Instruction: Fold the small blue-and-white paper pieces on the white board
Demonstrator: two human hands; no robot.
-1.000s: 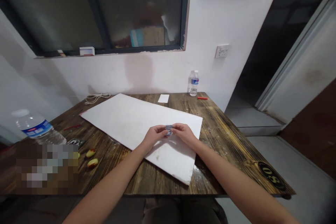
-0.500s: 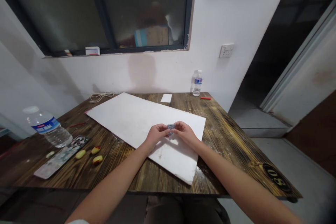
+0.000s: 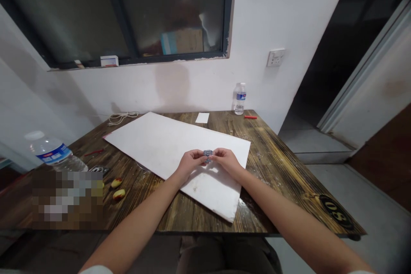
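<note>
- Here, a small blue-grey piece [image 3: 208, 153], too small to make out in detail, is held between both hands over a white foam board, near the board's long far edge.
- The left hand [image 3: 192, 165] is nearly closed, its fingertips pinching the piece's left side.
- The right hand [image 3: 227, 162] is curled the same way, its fingers gripping the piece from the right.
- Both bare forearms reach in from the near edge of the desk, and the wrists rest close to the board.
- The white foam board [image 3: 154, 141] lies at a slant on the wooden desk [image 3: 276, 180], with one corner jutting past the near side of the hands.
- A small white paper slip [image 3: 202, 117] lies beyond the board, with a small water bottle [image 3: 239, 99] upright and a red stick [image 3: 250, 117] just beside it.
- A white cord [image 3: 123, 118] lies coiled at the far left corner of the desk.
- On the left side lie a large water bottle [image 3: 54, 153] on its side, a thin red stick [image 3: 94, 152] and two red-and-yellow fruits [image 3: 117, 183].
- A pixelated patch [image 3: 67, 199] covers the near left of the desk.
- A round black "08" sticker [image 3: 336, 212] marks the right corner.
- Behind the desk, a white wall holds a socket [image 3: 275, 57] below and right of a dark window [image 3: 122, 8].
</note>
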